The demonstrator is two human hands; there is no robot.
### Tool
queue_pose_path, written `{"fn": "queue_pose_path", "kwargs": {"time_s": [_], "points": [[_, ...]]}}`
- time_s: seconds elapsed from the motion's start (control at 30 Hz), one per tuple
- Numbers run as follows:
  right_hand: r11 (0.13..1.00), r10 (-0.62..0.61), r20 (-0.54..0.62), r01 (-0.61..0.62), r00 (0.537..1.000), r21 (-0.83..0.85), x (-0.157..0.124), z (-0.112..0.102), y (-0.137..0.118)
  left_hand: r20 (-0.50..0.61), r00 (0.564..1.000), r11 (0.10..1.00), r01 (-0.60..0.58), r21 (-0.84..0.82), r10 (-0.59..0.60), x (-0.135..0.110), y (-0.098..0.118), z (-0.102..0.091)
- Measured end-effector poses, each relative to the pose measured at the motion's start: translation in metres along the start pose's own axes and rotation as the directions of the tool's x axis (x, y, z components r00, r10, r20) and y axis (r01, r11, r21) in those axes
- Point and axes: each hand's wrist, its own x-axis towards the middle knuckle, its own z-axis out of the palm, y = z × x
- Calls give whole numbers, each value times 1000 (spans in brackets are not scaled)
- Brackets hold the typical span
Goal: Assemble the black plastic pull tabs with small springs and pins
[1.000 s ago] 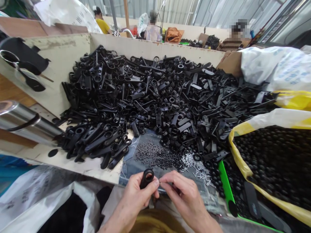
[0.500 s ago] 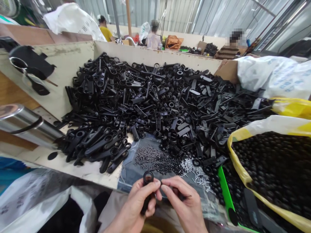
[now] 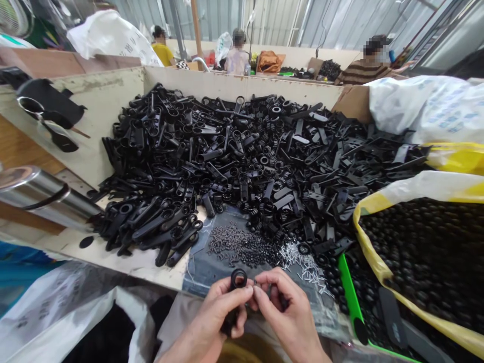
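Observation:
My left hand (image 3: 223,312) is closed around a black plastic handle with a ring end (image 3: 239,277), which sticks up above the thumb. Close against it, my right hand (image 3: 285,307) pinches something small at the fingertips, too small to make out. Both hands are over the near edge of a dark cloth (image 3: 204,277). On that cloth lie a pile of small dark pins (image 3: 230,242), small black pieces (image 3: 260,252) and a scatter of silver pins (image 3: 302,264).
A large heap of black plastic parts (image 3: 212,146) fills the walled table. Similar handles (image 3: 162,229) lie at left near a steel flask (image 3: 49,196). To the right are a green tray edge (image 3: 350,290) and a yellow-rimmed sack (image 3: 366,242) of black balls. Several people sit beyond.
Both hands have shifted slightly to the right, and the handle's ring end with them. The right fingertips remain close to the left thumb. A person at the back right has moved.

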Motion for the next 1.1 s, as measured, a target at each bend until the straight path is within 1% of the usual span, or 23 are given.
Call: {"fn": "queue_pose_path", "kwargs": {"time_s": [0.13,0.2,0.23,0.33,0.43,0.5,0.53,0.6,0.7,0.77,0.83,0.97,1.1], "points": [[986,122,-62,-114,991,124,0,-12,11,123,992,1000,-14,-11,15,-6,0,-8],[965,183,-87,-162,979,206,0,-21,19,144,989,999,-36,-3,36,-8,1,-14],[950,213,-88,-185,973,251,-1,-25,22,140,989,998,-57,28,52,-9,2,-17],[877,304,-61,-254,951,408,-2,-32,23,123,981,960,-172,220,148,-9,5,-23],[761,396,3,-330,918,558,-4,-29,17,166,953,864,-299,405,252,-4,4,-26],[702,424,79,-383,902,600,-7,-23,15,151,936,825,-351,444,317,1,1,-27],[694,420,103,-392,902,604,-8,-20,15,131,931,821,-362,443,340,3,-1,-28],[727,385,108,-373,917,576,-13,-13,18,89,935,829,-346,439,343,8,-7,-29],[835,308,87,-312,948,454,-20,-4,24,57,959,854,-272,444,277,15,-15,-33],[889,268,92,-283,959,360,-23,1,26,60,968,864,-245,440,244,19,-18,-36],[928,223,85,-238,971,286,-25,4,25,81,966,872,-255,417,244,20,-20,-38],[982,104,82,-116,991,147,-21,7,13,83,966,903,-259,341,246,11,-16,-34],[1000,6,111,-8,994,17,-13,8,-3,116,971,939,-233,254,210,-8,-6,-26]]}}
